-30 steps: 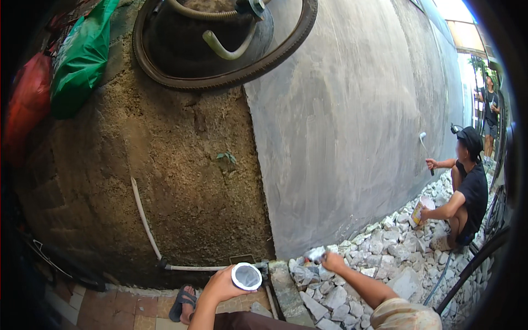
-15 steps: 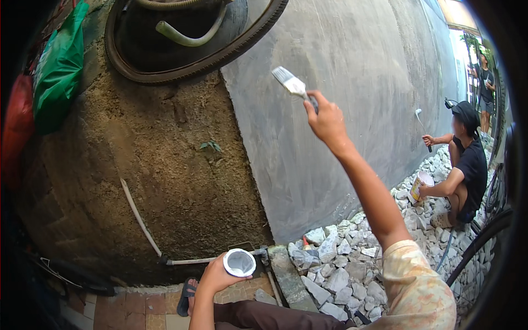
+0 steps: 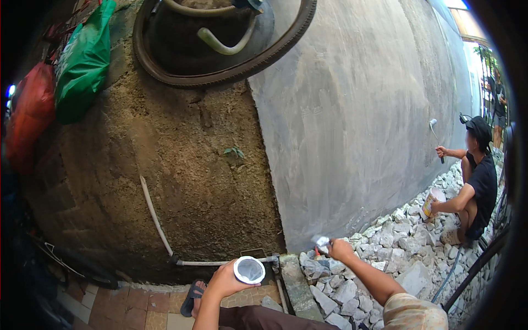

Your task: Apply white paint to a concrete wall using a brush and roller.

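My left hand (image 3: pixel 224 281) is closed around a small white-rimmed cup (image 3: pixel 249 270), held upright low in the view; its inside looks greyish white. In my right hand (image 3: pixel 341 249) is a paintbrush (image 3: pixel 321 242), its pale bristles blurred and turned toward the bottom of the grey plastered wall (image 3: pixel 330 137). Whether the bristles touch the wall I cannot tell. Left of the plaster's edge, the rough brown wall (image 3: pixel 209 187) carries a small green plant (image 3: pixel 235 151).
A tyre (image 3: pixel 220 80) hangs high before the walls. Green (image 3: pixel 85 66) and red (image 3: pixel 32 110) bags hang left. White stones (image 3: pixel 396 242) line the wall's foot, beside a pipe (image 3: pixel 220 263). At right a co-worker (image 3: pixel 477 181) squats, holding a long-handled tool and a paint tub (image 3: pixel 433 201).
My right hand has swung down with the paintbrush from high on the grey wall to near its base. The left hand still holds the cup. The whole view has shifted slightly.
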### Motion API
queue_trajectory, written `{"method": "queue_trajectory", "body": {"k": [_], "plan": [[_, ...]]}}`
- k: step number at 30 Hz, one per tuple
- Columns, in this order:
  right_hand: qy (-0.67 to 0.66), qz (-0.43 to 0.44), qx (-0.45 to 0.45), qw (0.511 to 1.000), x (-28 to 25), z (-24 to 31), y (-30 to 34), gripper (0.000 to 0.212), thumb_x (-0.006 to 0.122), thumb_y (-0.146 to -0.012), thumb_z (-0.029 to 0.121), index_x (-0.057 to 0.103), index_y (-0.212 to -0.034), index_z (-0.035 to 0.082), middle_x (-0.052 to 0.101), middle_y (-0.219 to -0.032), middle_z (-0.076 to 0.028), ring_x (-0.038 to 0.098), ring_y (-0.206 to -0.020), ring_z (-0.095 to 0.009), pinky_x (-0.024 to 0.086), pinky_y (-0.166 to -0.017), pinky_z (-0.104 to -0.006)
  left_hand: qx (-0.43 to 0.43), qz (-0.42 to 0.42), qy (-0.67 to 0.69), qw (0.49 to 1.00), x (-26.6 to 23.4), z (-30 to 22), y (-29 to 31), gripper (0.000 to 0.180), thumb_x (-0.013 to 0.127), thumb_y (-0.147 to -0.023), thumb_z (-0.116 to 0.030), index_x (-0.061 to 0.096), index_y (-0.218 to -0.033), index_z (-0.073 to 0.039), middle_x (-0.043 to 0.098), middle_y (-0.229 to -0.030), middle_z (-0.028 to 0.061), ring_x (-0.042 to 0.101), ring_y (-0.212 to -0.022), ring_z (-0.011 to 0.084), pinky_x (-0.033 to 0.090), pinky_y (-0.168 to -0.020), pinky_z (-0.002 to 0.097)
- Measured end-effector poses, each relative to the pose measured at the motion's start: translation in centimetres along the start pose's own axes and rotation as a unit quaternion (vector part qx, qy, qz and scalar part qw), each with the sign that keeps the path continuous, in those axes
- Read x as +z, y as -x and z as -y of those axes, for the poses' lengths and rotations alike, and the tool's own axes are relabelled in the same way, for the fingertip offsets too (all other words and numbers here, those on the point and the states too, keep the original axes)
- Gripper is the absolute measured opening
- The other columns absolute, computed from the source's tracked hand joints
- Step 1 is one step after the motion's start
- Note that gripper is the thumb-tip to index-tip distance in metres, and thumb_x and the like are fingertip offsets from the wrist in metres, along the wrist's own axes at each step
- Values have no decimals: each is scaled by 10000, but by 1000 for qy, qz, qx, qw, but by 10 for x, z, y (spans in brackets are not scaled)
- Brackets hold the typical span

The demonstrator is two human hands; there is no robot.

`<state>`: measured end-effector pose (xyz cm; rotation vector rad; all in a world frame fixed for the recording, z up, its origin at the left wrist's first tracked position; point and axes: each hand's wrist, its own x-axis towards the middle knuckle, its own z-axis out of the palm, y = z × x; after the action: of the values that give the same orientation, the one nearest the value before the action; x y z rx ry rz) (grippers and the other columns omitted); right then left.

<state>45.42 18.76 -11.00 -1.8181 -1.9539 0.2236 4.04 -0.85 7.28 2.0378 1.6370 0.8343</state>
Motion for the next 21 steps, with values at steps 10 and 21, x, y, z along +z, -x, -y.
{"method": "queue_trajectory", "body": {"k": [10, 21], "plan": [[-84, -423, -229, 873, -338, 171, -98, 206, 693, -1030, 257, 733, -1162, 103, 716, -811, -272, 699, -789, -513, 543, -702, -582, 13, -15, 11, 1000, 0, -4, -9, 750, 1055, -642, -381, 770, -1259, -64, 796, -1226, 116, 768, -1128, 288, 593, -992, 417], [-115, -250, -109, 955, -80, 77, -38, 244, 686, -1034, 268, 677, -1220, 110, 726, -849, -295, 706, -817, -536, 552, -743, -628, 31, -30, 11, 999, 0, 2, -4, 791, 1038, -650, -439, 756, -1297, -82, 783, -1265, 133, 750, -1173, 321, 585, -1011, 430]]}}
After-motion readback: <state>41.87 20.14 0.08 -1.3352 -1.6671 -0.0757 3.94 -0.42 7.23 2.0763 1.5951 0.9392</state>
